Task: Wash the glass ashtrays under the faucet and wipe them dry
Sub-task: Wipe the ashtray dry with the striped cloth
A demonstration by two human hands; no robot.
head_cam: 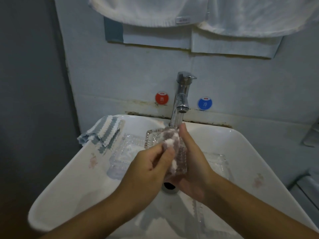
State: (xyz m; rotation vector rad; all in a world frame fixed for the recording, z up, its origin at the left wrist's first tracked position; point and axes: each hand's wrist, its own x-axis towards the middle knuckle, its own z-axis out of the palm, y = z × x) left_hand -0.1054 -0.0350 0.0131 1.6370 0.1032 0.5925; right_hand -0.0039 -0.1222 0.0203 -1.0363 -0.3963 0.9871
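Observation:
A square cut-glass ashtray [155, 137] is held tilted over the white sink [72, 171], just under the chrome faucet [181, 99], whose water runs onto it. My right hand [191, 163] grips the ashtray along its right side, thumb pointing up. My left hand [146, 164] pinches a small pink and white cloth [170, 143] pressed against the ashtray's inside. A second glass ashtray [124, 154] lies in the basin at the left and a third [219, 163] at the right, partly hidden by my right hand.
A blue and white striped cloth [105, 133] hangs over the sink's back left rim. The drain [170, 186] shows between my wrists. Red [162, 99] and blue [204, 102] round stickers flank the faucet. White towels [148, 11] hang above.

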